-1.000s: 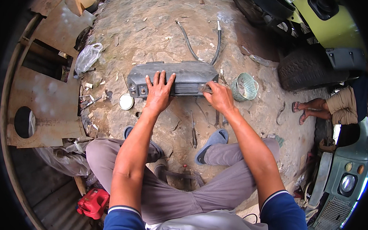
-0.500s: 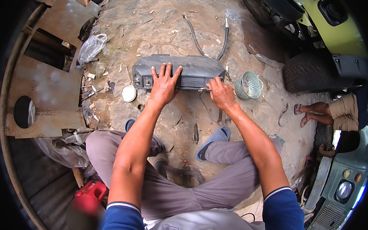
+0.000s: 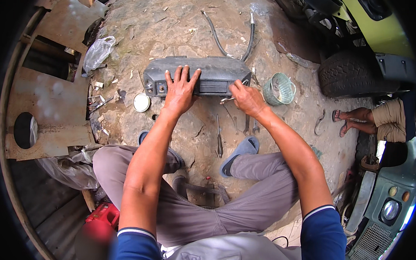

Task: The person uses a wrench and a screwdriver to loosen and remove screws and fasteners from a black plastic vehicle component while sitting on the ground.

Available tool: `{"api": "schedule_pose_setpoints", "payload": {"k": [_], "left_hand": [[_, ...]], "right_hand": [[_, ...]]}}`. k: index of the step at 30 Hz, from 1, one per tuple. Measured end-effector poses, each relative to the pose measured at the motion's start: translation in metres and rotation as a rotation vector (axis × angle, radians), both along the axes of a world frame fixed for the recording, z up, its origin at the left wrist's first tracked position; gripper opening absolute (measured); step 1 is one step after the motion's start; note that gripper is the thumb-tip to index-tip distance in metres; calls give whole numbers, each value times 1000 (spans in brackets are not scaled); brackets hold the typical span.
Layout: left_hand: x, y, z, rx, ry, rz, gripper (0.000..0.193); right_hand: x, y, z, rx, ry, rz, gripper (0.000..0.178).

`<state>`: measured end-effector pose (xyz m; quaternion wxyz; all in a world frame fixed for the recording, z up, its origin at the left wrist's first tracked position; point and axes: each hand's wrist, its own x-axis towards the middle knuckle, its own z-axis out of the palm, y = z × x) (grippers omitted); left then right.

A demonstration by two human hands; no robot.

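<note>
A black plastic dashboard unit [image 3: 169,67] lies crosswise on the ground in front of me, with knobs at its left end and a slotted panel along its near side. My left hand [image 3: 181,90] rests on its near face and top with the fingers spread. At the right end of the unit, my right hand [image 3: 249,98] is closed round a small shiny spanner [image 3: 225,100]; one end sticks out to the left, and the fingers hide the rest. Below lie a screwdriver [image 3: 220,141] and more spanners [image 3: 247,125].
A green mesh basket [image 3: 279,90] stands right of the unit, a round tin [image 3: 141,102] left of it. Black hoses [image 3: 216,34] lie beyond. A cut metal sheet [image 3: 47,108] is on the left; a vehicle tyre [image 3: 348,77] and another person's legs [image 3: 354,121] are on the right.
My right hand has turned a little at the unit's right end, and the spanner end now points out lower left. My left hand stays pressed on the unit. The whole view has shifted slightly.
</note>
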<state>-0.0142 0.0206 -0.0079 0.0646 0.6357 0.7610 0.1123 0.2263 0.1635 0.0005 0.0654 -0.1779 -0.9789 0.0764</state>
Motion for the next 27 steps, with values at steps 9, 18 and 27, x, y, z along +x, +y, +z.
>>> {"api": "schedule_pose_setpoints", "payload": {"k": [9,18,27], "left_hand": [[-2,-2,2,13,-9,5,101],[-4,-1,-3,34,7,2,97],[-3,-2,-4,34,-5,8,96]], "right_hand": [[-4,-8,4,20,135,-191,21],[-5,-5,4,4,99,-43,15],[-4,-7,4,26,73,-103,17]]}}
